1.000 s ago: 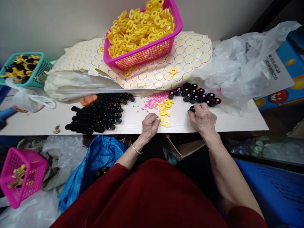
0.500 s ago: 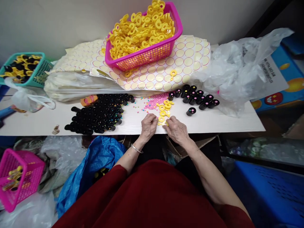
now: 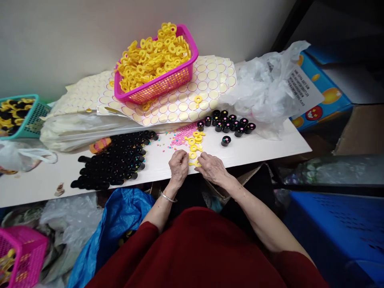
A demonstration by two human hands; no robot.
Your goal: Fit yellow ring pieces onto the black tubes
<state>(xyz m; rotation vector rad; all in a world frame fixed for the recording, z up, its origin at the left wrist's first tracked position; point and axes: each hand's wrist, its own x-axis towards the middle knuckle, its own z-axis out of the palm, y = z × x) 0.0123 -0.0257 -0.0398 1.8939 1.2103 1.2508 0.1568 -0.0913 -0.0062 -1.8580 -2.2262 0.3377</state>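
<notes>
My left hand (image 3: 179,168) is closed at the table's front edge, its fingertips pinched together; what they hold, if anything, is hidden. Opposite it, my right hand (image 3: 212,169) has thumb and fingers closed on a yellow ring-shaped plastic piece (image 3: 196,163) lying near the edge. Several more yellow ring pieces (image 3: 192,148) form a short column just beyond my fingers. Small pink beads (image 3: 185,134), with a few blue ones, are scattered behind them. To the right stand several short black cylinders (image 3: 226,140) with coloured beads in their tops.
A large group of black cylinders (image 3: 112,162) covers the table's left part. A pink basket (image 3: 156,87) full of yellow pieces sits on sticker sheets (image 3: 212,76) at the back. Clear plastic bags (image 3: 258,84) lie right; a teal basket (image 3: 33,120) stands left.
The camera view has turned, so the table appears shifted left and tilted. My right hand's fingers have drawn in over the nearest yellow piece; my left hand stays pinched.
</notes>
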